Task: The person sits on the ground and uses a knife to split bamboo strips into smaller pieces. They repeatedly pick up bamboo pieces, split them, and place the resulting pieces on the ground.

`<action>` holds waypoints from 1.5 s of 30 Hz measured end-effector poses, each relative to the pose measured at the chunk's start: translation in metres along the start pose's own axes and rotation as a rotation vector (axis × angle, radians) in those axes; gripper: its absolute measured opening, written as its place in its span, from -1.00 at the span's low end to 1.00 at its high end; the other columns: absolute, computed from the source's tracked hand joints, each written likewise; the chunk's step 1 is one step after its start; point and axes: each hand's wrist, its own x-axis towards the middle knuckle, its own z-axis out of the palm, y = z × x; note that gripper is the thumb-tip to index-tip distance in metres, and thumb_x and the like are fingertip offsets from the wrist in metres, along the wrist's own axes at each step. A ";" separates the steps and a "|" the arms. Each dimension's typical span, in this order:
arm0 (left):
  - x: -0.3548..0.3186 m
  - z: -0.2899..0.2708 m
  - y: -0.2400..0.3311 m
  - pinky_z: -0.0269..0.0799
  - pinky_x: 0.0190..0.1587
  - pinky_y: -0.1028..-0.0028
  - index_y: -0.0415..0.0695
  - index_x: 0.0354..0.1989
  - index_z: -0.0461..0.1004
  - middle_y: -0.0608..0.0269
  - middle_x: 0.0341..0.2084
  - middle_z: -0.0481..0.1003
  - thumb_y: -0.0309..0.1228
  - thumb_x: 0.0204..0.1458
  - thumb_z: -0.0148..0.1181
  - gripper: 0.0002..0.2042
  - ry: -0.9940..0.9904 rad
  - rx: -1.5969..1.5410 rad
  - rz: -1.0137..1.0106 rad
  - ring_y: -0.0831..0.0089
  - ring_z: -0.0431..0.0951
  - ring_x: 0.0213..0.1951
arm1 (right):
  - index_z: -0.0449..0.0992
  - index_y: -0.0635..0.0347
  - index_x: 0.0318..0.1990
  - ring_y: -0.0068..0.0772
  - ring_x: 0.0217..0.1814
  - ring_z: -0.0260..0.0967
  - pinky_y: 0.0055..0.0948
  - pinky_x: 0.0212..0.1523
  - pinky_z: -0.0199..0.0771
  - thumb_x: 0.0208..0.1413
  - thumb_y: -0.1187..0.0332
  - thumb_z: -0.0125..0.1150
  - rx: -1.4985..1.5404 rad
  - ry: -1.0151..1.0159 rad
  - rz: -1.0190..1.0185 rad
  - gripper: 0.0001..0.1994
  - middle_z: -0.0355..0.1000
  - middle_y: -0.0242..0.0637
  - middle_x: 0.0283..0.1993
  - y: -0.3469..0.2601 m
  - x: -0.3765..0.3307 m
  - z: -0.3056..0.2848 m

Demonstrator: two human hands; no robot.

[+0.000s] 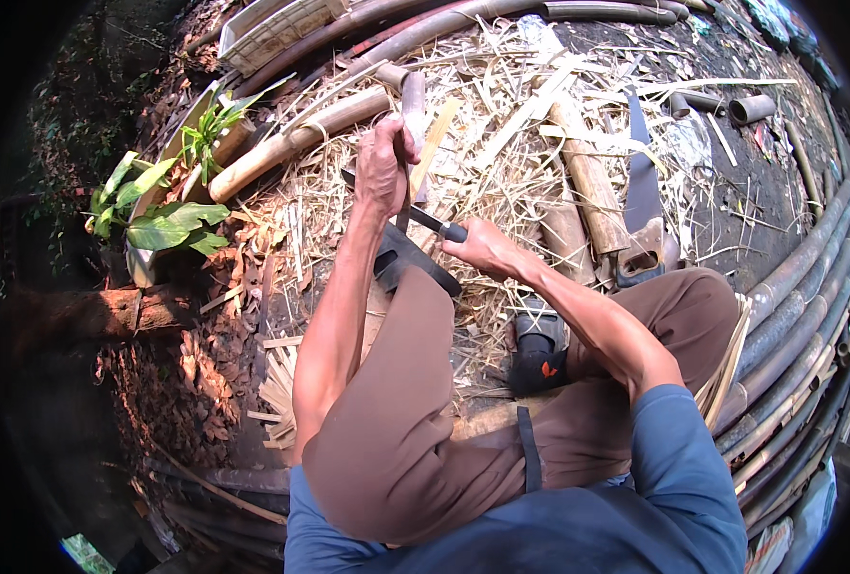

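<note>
The left hand [384, 165] covers the middle of the upright bamboo strip [433, 142], hiding where the knife [425, 219] blade meets it. The right hand [483, 249] wraps the knife's handle, concealing most of it. The person's knees block the ground beneath them. The long bamboo poles [807, 287] at right run out past the picture's dark rim, their ends unseen.
</note>
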 end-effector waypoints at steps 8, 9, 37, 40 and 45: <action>-0.010 -0.002 -0.009 0.28 -0.41 0.52 -0.19 -0.61 0.35 0.29 -0.67 0.31 -0.30 0.18 -0.03 -0.68 0.004 -0.099 0.090 0.52 0.32 -0.57 | 0.49 0.32 -0.35 -0.35 -0.56 0.34 -0.27 -0.48 0.36 0.02 0.16 0.18 -0.200 0.221 -0.185 -0.68 0.36 -0.19 -0.61 0.029 0.021 0.006; -0.016 -0.003 -0.011 0.27 -0.41 0.52 -0.20 -0.61 0.34 0.28 -0.67 0.31 -0.30 0.18 -0.03 -0.67 -0.027 -0.127 0.128 0.52 0.31 -0.57 | 0.48 0.33 -0.35 -0.34 -0.55 0.34 -0.27 -0.47 0.36 0.02 0.16 0.17 -0.232 0.206 -0.170 -0.67 0.36 -0.18 -0.61 0.035 0.023 0.006; -0.054 -0.028 0.017 0.23 -0.41 0.49 -0.14 -0.61 0.27 0.29 -0.66 0.24 -0.18 0.19 -0.05 -0.63 -0.029 -0.087 0.258 0.49 0.28 -0.54 | 0.54 0.24 -0.17 -0.01 -0.37 0.53 -0.12 -0.28 0.52 0.00 0.13 0.21 -0.239 -0.042 -0.069 -0.64 0.53 0.04 -0.40 0.042 0.006 0.034; -0.069 -0.023 0.014 0.23 -0.41 0.49 -0.14 -0.63 0.26 0.30 -0.67 0.21 -0.20 0.18 -0.06 -0.63 -0.021 -0.066 0.327 0.48 0.26 -0.54 | 0.55 0.16 -0.12 0.10 -0.27 0.54 -0.08 -0.19 0.56 0.02 0.14 0.19 -0.442 0.077 -0.099 -0.66 0.55 0.08 -0.31 0.052 0.011 0.037; -0.087 -0.027 0.019 0.20 -0.41 0.50 -0.13 -0.64 0.24 0.28 -0.68 0.19 -0.18 0.18 -0.07 -0.62 -0.059 -0.095 0.376 0.48 0.24 -0.54 | 0.57 0.34 -0.16 0.05 -0.25 0.55 -0.14 -0.20 0.53 0.01 0.05 0.24 -0.223 -0.229 0.157 -0.54 0.53 0.16 -0.32 0.065 -0.001 0.050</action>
